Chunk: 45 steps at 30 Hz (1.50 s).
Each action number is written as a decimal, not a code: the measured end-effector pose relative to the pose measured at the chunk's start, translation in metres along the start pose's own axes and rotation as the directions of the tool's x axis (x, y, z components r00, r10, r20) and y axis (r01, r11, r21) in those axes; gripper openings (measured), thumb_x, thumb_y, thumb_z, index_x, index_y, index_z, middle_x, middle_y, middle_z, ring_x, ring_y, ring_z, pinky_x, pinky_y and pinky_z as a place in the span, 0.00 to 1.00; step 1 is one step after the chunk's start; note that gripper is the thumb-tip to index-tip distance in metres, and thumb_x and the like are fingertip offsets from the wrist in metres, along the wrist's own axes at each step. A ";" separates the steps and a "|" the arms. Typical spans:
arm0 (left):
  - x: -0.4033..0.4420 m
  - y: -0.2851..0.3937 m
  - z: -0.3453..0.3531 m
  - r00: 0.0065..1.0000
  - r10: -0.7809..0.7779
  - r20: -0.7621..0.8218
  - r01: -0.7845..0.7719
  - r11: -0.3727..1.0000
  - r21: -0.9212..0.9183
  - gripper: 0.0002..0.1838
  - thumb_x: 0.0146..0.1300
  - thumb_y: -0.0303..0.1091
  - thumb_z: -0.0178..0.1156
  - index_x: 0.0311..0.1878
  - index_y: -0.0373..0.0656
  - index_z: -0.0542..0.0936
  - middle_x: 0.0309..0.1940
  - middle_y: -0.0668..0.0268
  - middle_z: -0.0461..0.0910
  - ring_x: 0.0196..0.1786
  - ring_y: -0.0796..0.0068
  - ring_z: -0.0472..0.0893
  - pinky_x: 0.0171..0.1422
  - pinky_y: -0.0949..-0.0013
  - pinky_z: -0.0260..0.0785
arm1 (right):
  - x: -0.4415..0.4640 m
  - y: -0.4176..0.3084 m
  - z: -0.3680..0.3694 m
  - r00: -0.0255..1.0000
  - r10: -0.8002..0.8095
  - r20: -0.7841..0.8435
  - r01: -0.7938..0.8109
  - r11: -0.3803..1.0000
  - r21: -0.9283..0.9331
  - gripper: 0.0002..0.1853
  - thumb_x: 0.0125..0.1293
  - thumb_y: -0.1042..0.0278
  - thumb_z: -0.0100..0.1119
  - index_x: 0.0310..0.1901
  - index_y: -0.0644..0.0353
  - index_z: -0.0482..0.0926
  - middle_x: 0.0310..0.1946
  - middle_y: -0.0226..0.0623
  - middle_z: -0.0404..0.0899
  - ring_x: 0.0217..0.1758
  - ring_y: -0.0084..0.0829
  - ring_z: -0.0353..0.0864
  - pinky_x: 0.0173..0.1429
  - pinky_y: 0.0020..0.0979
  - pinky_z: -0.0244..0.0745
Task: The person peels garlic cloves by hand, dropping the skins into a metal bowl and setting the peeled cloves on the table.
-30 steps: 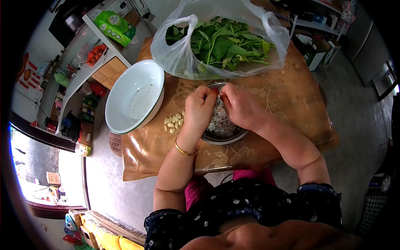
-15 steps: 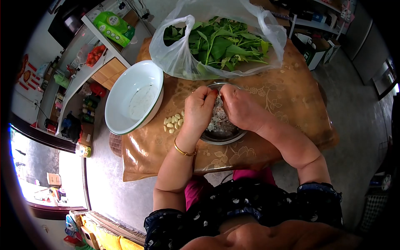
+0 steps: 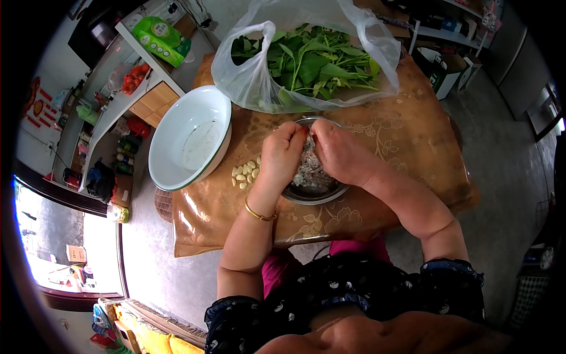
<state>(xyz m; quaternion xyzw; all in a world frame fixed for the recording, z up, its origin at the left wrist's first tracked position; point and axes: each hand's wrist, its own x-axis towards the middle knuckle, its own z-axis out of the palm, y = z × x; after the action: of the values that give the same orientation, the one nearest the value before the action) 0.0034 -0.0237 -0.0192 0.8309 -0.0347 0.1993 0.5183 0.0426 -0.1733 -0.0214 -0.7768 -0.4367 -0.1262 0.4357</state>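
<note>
Over a metal bowl, my left hand and my right hand meet at the fingertips. Both hands are closed in a pinch; what they hold is too small and hidden to name. Pale, papery scraps lie in the bowl beneath them. Several peeled garlic cloves rest on the table just left of my left wrist, which wears a gold bracelet.
The table has a patterned brown cover. A white basin with a green rim stands at its left. Behind the bowl, a clear plastic bag holds leafy greens. Shelves with goods stand at the left.
</note>
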 end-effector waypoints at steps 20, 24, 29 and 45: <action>0.003 0.007 -0.010 0.969 -0.161 0.188 0.200 0.956 -0.213 0.07 0.62 0.30 0.56 0.33 0.36 0.77 0.21 0.73 0.73 0.25 0.85 0.68 0.30 0.79 0.60 | 0.005 0.005 -0.008 0.991 0.041 -0.131 -0.031 0.997 0.076 0.06 0.60 0.80 0.48 0.38 0.65 0.63 0.30 0.54 0.72 0.33 0.55 0.73 0.35 0.44 0.68; 0.003 0.011 -0.013 0.938 -0.246 0.243 0.324 0.872 -0.368 0.07 0.64 0.31 0.56 0.33 0.38 0.77 0.20 0.74 0.72 0.21 0.88 0.65 0.25 0.82 0.55 | 0.007 0.005 -0.011 0.987 0.070 -0.143 -0.057 0.994 0.094 0.06 0.59 0.81 0.49 0.37 0.65 0.64 0.30 0.54 0.72 0.34 0.55 0.73 0.35 0.44 0.68; 0.005 0.007 -0.019 0.914 -0.251 0.319 0.398 0.709 -0.582 0.07 0.65 0.32 0.54 0.35 0.39 0.78 0.20 0.73 0.71 0.18 0.88 0.62 0.21 0.83 0.52 | 0.008 0.003 -0.015 0.989 0.110 -0.098 -0.098 0.988 0.121 0.07 0.57 0.82 0.50 0.36 0.66 0.65 0.29 0.54 0.73 0.35 0.55 0.74 0.35 0.43 0.69; 0.008 0.004 -0.021 0.881 -0.316 0.353 0.474 0.586 -0.657 0.08 0.65 0.26 0.51 0.41 0.35 0.77 0.26 0.67 0.77 0.18 0.88 0.62 0.19 0.84 0.52 | 0.006 0.002 -0.009 0.994 -0.004 -0.112 0.019 0.991 0.132 0.06 0.56 0.81 0.52 0.35 0.64 0.69 0.30 0.47 0.73 0.32 0.49 0.74 0.34 0.40 0.69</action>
<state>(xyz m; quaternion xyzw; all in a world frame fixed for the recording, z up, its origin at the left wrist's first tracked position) 0.0038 -0.0060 -0.0044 0.5573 0.0242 -0.0357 0.8292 0.0497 -0.1774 -0.0138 -0.7353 -0.4234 -0.1426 0.5096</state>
